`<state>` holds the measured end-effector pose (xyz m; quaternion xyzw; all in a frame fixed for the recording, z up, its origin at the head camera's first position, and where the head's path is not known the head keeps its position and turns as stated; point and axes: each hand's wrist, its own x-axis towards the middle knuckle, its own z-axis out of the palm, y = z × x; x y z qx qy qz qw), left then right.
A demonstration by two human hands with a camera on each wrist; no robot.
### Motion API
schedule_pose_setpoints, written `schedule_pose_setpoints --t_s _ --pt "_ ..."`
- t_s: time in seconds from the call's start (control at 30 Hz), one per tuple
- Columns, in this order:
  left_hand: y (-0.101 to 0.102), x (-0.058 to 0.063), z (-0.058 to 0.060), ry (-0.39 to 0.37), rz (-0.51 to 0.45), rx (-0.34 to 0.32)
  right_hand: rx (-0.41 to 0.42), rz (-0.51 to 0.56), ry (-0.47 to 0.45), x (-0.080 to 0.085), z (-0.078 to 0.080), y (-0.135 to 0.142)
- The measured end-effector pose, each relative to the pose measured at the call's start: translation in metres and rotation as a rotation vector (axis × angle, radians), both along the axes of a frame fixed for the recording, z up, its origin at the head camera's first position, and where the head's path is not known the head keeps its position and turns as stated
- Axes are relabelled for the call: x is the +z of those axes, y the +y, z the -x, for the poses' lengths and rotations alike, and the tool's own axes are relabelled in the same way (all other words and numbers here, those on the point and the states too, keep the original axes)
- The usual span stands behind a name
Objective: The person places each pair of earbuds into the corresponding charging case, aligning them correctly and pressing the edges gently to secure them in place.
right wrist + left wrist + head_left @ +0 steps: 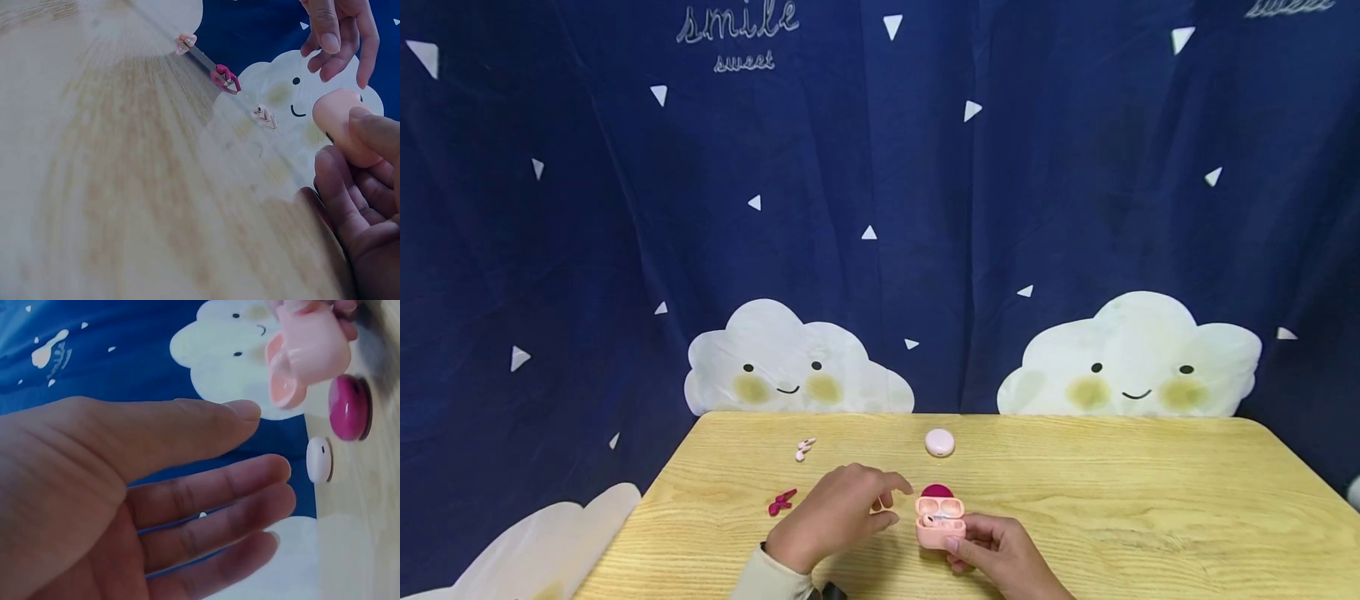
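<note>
My right hand (1003, 554) holds a small peach earbud case (940, 537) upright, gripping its right side. The lid is up, and one earbud (928, 521) shows in the left slot. To the left of the case hovers my left hand (842, 510), fingers loosely extended and apart, with nothing held; in the left wrist view its thumb and fingers (219, 494) do not touch the case. Just behind the peach case sits a round magenta case (350, 407), partly hidden in the head view. A pale pink round case (939, 442) lies farther back.
A pair of magenta earbuds (782, 502) lies left of my left hand, with pale pink earbuds (805, 448) behind them. The right wrist view also shows a small peach item (185, 42) on the wooden table (1150, 500). A dark blue curtain (925, 183) hangs behind.
</note>
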<state>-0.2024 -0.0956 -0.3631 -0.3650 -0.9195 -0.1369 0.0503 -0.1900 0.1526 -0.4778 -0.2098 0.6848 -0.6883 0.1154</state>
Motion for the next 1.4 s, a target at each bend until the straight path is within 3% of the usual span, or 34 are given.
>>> schedule_pose_setpoints --t_s 0.4,0.67,1.2,1.4 --pt "-0.010 0.003 0.002 -0.006 0.023 0.092 -0.022 -0.008 0.020 0.001 -0.002 0.002" --pt "-0.016 0.004 0.002 -0.024 0.028 0.111 -0.044 -0.009 0.014 0.003 -0.001 0.001" --pt "-0.049 0.003 -0.001 -0.239 0.010 0.160 -0.047 0.024 0.038 0.002 -0.002 0.000" --pt "-0.064 0.001 0.002 -0.223 0.002 0.197 -0.039 0.038 0.052 0.002 -0.004 -0.003"
